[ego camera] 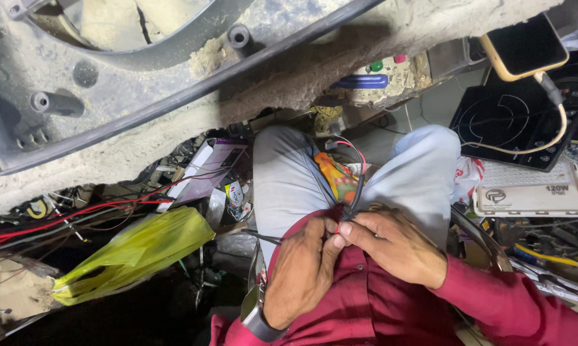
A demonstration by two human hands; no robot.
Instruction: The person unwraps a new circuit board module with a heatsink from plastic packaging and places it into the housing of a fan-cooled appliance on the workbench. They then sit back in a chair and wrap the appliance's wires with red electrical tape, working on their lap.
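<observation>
Both hands meet over the lap — left hand (301, 272) and right hand (394, 247) pinch the red-and-black wire bundle (355, 192) shut between fingertips, keeping its ends steady, close.

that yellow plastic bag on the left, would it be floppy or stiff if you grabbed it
Probably floppy: the yellow plastic bag is thin, creased film that sags along its length. It looks light for its size, though its contents are hidden. The glossy film may be a bit slippery.
</observation>
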